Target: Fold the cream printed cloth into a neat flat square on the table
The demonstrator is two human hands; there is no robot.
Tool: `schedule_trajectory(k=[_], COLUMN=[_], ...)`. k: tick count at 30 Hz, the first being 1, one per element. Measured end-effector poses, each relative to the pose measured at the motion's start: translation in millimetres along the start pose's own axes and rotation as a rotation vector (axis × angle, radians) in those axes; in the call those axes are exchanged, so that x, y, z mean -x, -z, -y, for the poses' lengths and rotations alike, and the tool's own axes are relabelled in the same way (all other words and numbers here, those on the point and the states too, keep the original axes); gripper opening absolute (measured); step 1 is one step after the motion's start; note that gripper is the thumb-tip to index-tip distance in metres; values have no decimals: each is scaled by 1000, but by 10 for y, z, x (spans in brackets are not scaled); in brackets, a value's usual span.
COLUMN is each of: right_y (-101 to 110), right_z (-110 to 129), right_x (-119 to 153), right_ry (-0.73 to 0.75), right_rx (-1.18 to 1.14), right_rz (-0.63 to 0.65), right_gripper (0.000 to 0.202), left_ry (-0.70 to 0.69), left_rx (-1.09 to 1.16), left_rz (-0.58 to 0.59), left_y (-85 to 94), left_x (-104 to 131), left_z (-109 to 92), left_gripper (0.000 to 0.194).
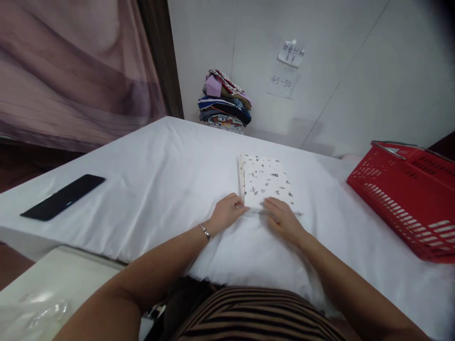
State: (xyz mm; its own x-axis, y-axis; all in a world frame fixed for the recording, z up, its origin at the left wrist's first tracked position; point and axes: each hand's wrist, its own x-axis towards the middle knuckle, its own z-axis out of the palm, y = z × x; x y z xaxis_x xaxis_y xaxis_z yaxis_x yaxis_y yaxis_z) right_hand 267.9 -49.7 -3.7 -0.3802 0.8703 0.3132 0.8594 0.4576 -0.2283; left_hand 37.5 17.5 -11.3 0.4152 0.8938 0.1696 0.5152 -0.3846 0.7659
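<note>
A folded white cloth (265,177) with small grey plant-like prints lies flat, its layered left edge showing. My left hand (229,210) is closed at its near left corner, thumb and fingertips pinching the edge. On the near edge, towards the right, my right hand (282,218) rests with its fingers stretched out flat on the top layer. Its thumb sits lower, by the front edge; whether it touches the cloth I cannot tell.
White fabric covers the table (199,156). A black flat object (64,196) lies at the left, and a red plastic basket (408,189) stands at the right. Folded clothes (225,104) are stacked by the wall behind. A pale surface (67,270) sits at lower left.
</note>
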Motion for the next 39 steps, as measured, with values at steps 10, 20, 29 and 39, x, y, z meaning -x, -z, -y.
schedule_trajectory(k=[10,20,29,39], right_y=[-265,-66,-224,-208], right_z=[138,207,238,227], right_x=[-159,-761,-1263,-1231], right_ry=[19,-294,-479,-611], right_rx=[-11,-139,8,-270], right_rz=[26,75,235,178], right_gripper=[48,26,20,15], left_ry=[32,27,-2,2], left_rx=[22,8,-12,60], left_rz=[-21,17,31,10], left_y=[-67,-27,-23,-17], left_x=[-45,-62,-86,-102], left_z=[63,85,136,159], left_gripper=[15,21,23,25])
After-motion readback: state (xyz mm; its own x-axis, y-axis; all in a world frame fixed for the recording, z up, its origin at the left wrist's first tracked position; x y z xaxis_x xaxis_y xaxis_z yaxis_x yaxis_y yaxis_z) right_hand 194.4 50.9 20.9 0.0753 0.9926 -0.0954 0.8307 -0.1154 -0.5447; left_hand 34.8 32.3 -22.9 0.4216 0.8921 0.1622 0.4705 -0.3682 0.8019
